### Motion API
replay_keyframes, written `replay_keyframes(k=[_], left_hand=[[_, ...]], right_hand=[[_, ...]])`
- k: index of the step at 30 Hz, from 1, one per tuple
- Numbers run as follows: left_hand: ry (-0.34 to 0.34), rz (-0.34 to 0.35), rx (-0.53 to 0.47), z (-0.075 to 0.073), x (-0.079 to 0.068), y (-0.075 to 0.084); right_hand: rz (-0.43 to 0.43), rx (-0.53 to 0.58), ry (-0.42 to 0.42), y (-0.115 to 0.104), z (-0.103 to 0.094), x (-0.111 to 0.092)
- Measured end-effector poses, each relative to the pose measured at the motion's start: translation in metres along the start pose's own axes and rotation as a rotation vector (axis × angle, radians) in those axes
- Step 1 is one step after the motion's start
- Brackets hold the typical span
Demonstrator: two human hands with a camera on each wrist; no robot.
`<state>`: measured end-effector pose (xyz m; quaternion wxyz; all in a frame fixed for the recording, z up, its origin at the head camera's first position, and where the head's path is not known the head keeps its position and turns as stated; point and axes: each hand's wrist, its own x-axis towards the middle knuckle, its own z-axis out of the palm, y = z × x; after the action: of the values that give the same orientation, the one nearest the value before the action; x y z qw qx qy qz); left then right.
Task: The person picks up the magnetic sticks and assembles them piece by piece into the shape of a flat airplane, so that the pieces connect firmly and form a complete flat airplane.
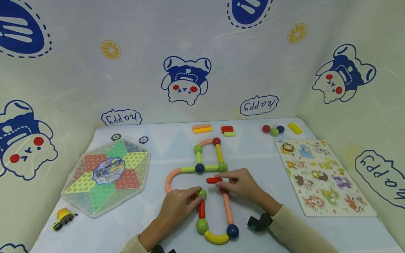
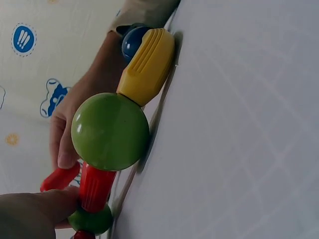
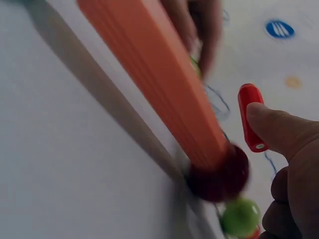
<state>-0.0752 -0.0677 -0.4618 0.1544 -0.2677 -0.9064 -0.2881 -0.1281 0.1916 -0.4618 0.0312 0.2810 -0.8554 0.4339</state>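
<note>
On the table lies an outline of magnetic balls and sticks. My left hand (image 1: 177, 205) pinches a green ball (image 1: 201, 193) in it, at the top of an upright red stick (image 1: 201, 210). Between the thumb and fingers of my right hand (image 1: 245, 184) is a loose short red stick (image 1: 214, 180), seen also in the right wrist view as a red stick (image 3: 251, 119) apart from the outline. Just below the right hand runs an orange stick (image 1: 228, 209) down to a dark blue ball (image 1: 232, 231). A curved yellow stick (image 1: 216, 238) joins that to a large green ball (image 1: 202, 226).
A hexagonal checkers board (image 1: 107, 175) lies left, with a toy car (image 1: 64, 218) near it. To the right is an animal picture board (image 1: 326, 177). Spare sticks (image 1: 202, 129) and loose balls (image 1: 274, 131) lie at the back. A black strap (image 1: 260, 222) sits by the right wrist.
</note>
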Motion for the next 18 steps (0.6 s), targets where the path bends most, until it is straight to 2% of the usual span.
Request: replay_keyframes(k=[3,5,14,18], left_hand=[[0.010,0.007,0.015,-0.001,0.000,-0.001],[0.012,0.008,0.020,0.000,0.000,-0.001],[0.016,0.017,0.005,0.000,0.000,-0.001],[0.007,0.011,0.002,0.000,0.001,0.000]], right_hand=[[-0.071,0.038,-0.066,-0.007,0.012,-0.002],[-0.091,0.025,-0.071,-0.009,0.016,-0.004],[-0.116,-0.052,-0.037,-0.006,0.017,-0.009],[-0.078,-0.121,-0.041,-0.007,0.017,-0.011]])
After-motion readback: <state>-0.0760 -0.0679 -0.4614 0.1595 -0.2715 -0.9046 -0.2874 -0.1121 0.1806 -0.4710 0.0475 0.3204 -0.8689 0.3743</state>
